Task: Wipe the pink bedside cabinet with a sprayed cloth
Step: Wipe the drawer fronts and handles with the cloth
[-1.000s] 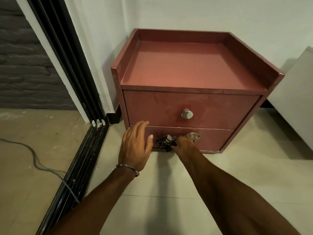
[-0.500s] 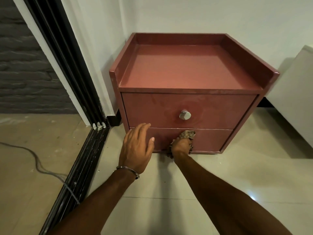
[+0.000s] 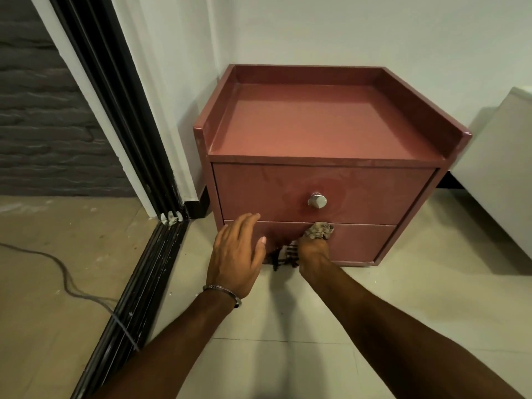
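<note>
- A corner of a room is shown, with white walls, a pale tiled floor [image 3: 374, 326] and a black sliding door track [image 3: 138, 283] on the left.
- The pink bedside cabinet [image 3: 322, 125] is set in the corner, close to the walls, with its two drawers faced toward the person.
- A silver knob [image 3: 317, 201] is seen on the top drawer [image 3: 359, 194].
- The cloth [image 3: 319, 230] is bunched up and is held tight in the right hand [image 3: 312, 250]. A striped, frayed end is left hanging down below that hand.
- The cloth is pressed against the bottom drawer [image 3: 365, 240], near its top edge and just under the knob.
- The left hand [image 3: 236, 254] is held open and flat, with nothing in it. It is placed just beside the cloth, at the left end of the bottom drawer. Whether the drawer is touched by it cannot be told.
- Faint round smears are seen on the top drawer around the knob, so it has likely been wiped.
- The bottom drawer looks like the part being wiped now.
- The right half of the bottom drawer is probably still to be done.
- It cannot be told if the top tray and the sides have been cleaned.
- No spray bottle is seen.
</note>
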### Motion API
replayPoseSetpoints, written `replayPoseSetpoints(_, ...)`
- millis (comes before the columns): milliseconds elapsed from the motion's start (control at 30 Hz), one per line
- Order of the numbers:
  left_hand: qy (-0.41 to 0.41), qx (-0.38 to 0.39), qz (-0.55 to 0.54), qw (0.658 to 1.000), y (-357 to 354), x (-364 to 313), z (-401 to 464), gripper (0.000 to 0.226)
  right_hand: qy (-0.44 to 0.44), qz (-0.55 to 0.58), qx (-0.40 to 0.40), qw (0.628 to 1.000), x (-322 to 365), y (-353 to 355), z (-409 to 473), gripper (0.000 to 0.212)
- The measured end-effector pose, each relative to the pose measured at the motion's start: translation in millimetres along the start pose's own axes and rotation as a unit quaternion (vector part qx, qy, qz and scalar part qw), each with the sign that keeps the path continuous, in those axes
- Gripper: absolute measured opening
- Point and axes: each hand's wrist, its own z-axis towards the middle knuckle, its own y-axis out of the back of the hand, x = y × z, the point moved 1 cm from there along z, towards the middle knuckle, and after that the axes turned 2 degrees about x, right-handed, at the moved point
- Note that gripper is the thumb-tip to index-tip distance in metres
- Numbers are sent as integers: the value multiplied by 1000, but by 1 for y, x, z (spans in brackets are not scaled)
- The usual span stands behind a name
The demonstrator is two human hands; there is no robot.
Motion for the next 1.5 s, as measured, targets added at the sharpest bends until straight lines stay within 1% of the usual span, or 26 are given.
replayPoseSetpoints(33, 13, -2, -14, 1000, -1, -1, 2, 46, 20, 18, -9, 1000, 1, 4, -4, 11)
replayPoseSetpoints(100, 48, -2, -48, 998, -4, -1, 6, 45, 47, 40, 12, 998, 3, 12, -8, 7)
replayPoseSetpoints(167, 95, 0, -105, 990, -9, 1, 7, 42, 43, 35, 62, 997, 12, 20, -16, 3)
replayPoseSetpoints(200, 127, 4, -147, 981, -10, 0, 8, 39, 33, 24, 93, 995, 16, 23, -20, 8)
replayPoseSetpoints(233, 174, 17, -197, 965, -12, 0, 9, 35, 25, 19, 129, 991, 19, 26, -22, 12)
replayPoseSetpoints(267, 225, 33, -254, 940, -11, -3, 11, 34, 19, 20, 168, 985, 25, 29, -28, 14)
replayPoseSetpoints(333, 317, 62, -356, 877, -9, -10, 15, 32, 12, 30, 248, 968, 34, 31, -42, 19)
replayPoseSetpoints(400, 387, 112, -424, 811, -6, -19, 17, 36, 10, 48, 318, 947, 41, 31, -53, 27)
replayPoseSetpoints(433, 418, 149, -472, 762, -6, -23, 17, 45, 11, 58, 341, 938, 43, 30, -58, 32)
replayPoseSetpoints(467, 437, 184, -533, 701, -5, -26, 17, 55, 20, 56, 349, 935, 44, 29, -60, 38)
replayPoseSetpoints(500, 439, 210, -586, 648, -5, -28, 18, 61, 28, 51, 351, 934, 44, 27, -61, 45)
replayPoseSetpoints(533, 423, 222, -627, 615, -3, -32, 18, 61, 38, 40, 348, 936, 43, 26, -60, 50)
replayPoseSetpoints(567, 406, 219, -645, 609, -2, -31, 20, 58, 46, 37, 339, 939, 42, 26, -61, 52)
replayPoseSetpoints(600, 395, 206, -649, 616, -1, -32, 22, 52, 57, 34, 325, 943, 41, 26, -59, 52)
replayPoseSetpoints(700, 394, 157, -594, 684, -1, -29, 25, 44, 68, 26, 272, 960, 40, 29, -55, 43)
replayPoseSetpoints(733, 397, 145, -578, 698, -1, -28, 26, 41, 67, 16, 254, 965, 41, 31, -53, 39)
replayPoseSetpoints(767, 398, 135, -571, 705, 0, -27, 27, 37, 64, 7, 238, 969, 42, 32, -52, 36)
replayPoseSetpoints(867, 403, 103, -576, 704, 6, -24, 31, 29, 55, 12, 237, 970, 49, 36, -55, 34)
replayPoseSetpoints(1000, 411, 84, -574, 704, 17, -20, 38, 35, 32, 17, 268, 963, 65, 40, -68, 32)
replayPoseSetpoints(1067, 419, 77, -575, 699, 26, -21, 42, 34, 24, 13, 283, 959, 73, 41, -76, 32)
replayPoseSetpoints(1133, 434, 77, -570, 693, 41, -25, 49, 31, 21, 33, 295, 955, 86, 43, -86, 30)
replayPoseSetpoints(1267, 447, 88, -558, 694, 75, -37, 67, 36, 48, 100, 319, 941, 127, 45, -108, 33)
replayPoseSetpoints(1333, 447, 84, -558, 694, 96, -46, 78, 31, 50, 77, 308, 947, 150, 46, -124, 40)
replayPoseSetpoints(1433, 444, 86, -560, 694, 129, -66, 97, 32, 53, 50, 258, 963, 185, 46, -150, 54)
replayPoseSetpoints(1467, 444, 87, -561, 693, 141, -72, 104, 33, 49, 45, 245, 967, 196, 46, -158, 52)
replayPoseSetpoints(1500, 447, 87, -561, 692, 153, -78, 111, 35, 44, 38, 233, 971, 208, 48, -167, 42)
